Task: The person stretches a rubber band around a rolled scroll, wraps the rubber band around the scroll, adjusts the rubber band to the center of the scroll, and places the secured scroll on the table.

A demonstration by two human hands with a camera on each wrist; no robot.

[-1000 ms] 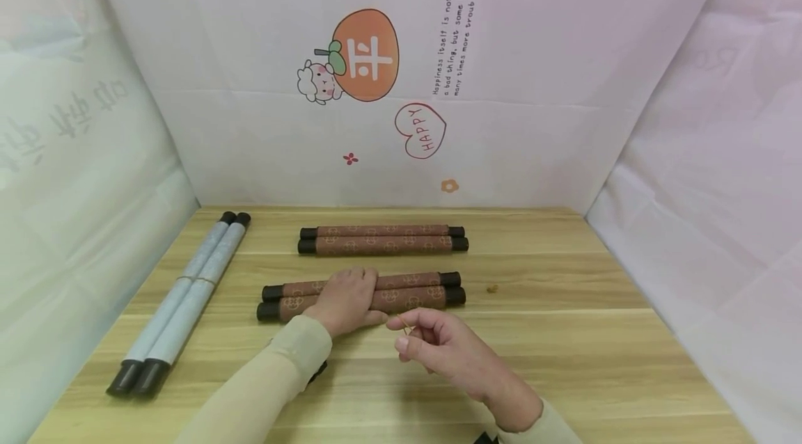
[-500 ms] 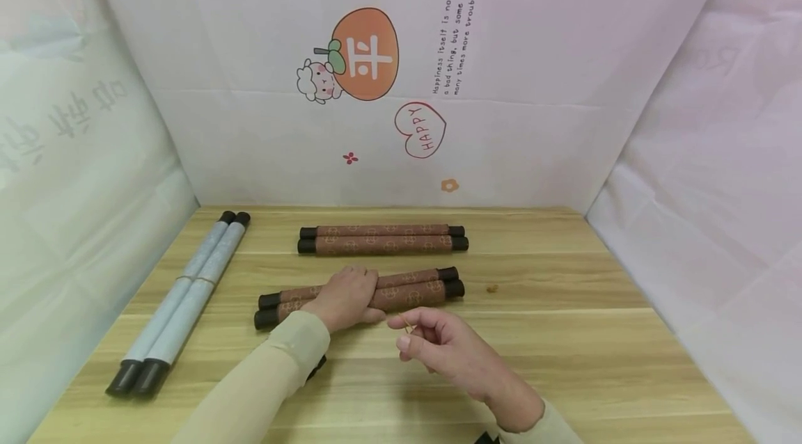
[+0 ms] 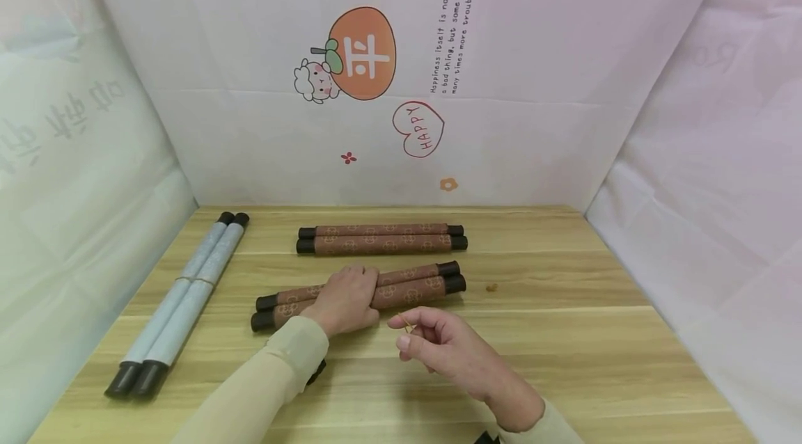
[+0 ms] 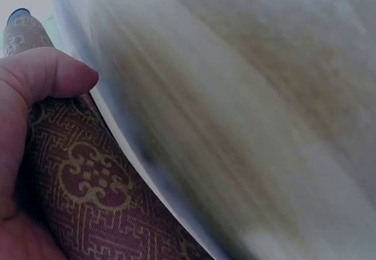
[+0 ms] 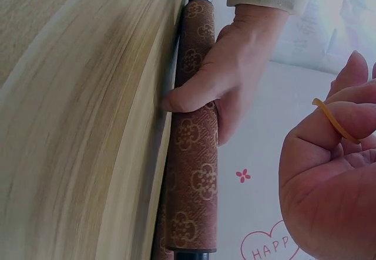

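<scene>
My left hand [image 3: 347,298] lies over the middle of a pair of brown patterned scrolls [image 3: 410,293] with black end knobs and grips them. In the left wrist view its thumb lies along the near side of a scroll [image 4: 94,178], whose cloth shows a gold flower pattern. The pair sits slanted, right end farther back. Just to its near right, my right hand [image 3: 447,353] has curled fingers and holds a thin yellow rubber band [image 5: 335,121] at the index finger and thumb. The right wrist view shows that band across a finger, apart from the scrolls.
Behind lies a second pair of brown scrolls [image 3: 382,244], side by side. Two longer pale blue scrolls [image 3: 194,291], tied with a band, lie along the left side of the wooden table [image 3: 564,346]. A small brownish thing [image 3: 491,287] lies to the right. White printed cloth walls surround the table.
The gripped brown scrolls have turned slightly under my left hand: their right ends moved away and their left ends came nearer. My right hand has stayed almost still with the rubber band.
</scene>
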